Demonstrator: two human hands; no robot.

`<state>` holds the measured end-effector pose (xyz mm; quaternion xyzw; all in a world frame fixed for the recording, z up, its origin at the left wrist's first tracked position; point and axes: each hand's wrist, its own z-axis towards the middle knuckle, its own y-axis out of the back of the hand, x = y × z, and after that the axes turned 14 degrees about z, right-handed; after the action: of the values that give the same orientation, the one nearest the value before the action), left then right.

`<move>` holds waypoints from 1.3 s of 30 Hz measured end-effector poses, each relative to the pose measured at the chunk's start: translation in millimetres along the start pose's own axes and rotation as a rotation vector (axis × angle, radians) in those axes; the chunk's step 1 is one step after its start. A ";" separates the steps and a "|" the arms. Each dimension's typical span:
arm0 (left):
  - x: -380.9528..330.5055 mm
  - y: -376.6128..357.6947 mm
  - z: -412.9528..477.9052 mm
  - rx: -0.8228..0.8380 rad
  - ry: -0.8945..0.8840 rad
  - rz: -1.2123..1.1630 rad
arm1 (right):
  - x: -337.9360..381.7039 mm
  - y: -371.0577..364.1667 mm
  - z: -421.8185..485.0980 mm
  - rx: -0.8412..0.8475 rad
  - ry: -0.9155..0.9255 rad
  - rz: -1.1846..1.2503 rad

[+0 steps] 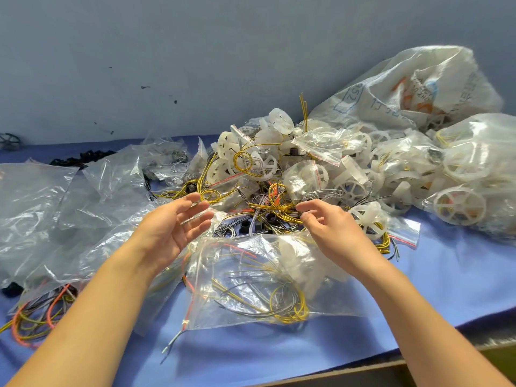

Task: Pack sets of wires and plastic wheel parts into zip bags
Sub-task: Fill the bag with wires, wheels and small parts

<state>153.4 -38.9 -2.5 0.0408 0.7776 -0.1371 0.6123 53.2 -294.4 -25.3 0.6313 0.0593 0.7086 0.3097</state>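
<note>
The tangled wires (269, 203) lie just past my fingertips, with plastic wheels (248, 160) heaped beyond them. A filled zip bag (251, 277) lies between my wrists. My left hand (176, 230) is spread flat and empty. My right hand (332, 227) is loosely bent, gripping nothing.

We find a zip bag (251, 275) before the wire tangle (275, 205), with wheel parts (251, 152) heaped behind it (a sack (405, 88) lies rightward).

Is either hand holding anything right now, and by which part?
Nothing is held: the left hand is open, and the right hand is loosely curled near the wire tangle.
</note>
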 end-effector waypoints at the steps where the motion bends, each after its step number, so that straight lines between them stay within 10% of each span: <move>1: -0.8 -5.6 1.5 0.007 -0.006 0.005 | -4.3 2.7 0.9 -0.019 -0.012 0.013; 16: -13.1 -50.6 -1.0 0.011 -0.054 0.139 | -16.7 25.0 -3.0 -0.076 0.014 -0.073; 24: -8.6 -14.9 -13.6 -0.195 -0.135 0.943 | 4.2 9.0 -15.2 0.169 0.074 -0.081; 39: 4.8 -33.1 -4.1 -0.165 -0.443 1.222 | 4.4 11.7 -6.7 0.190 0.021 -0.092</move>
<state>140.7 -70.0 -0.8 0.3990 0.4778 0.2907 0.7267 42.7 -299.4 -17.3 0.6471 0.1584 0.6912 0.2800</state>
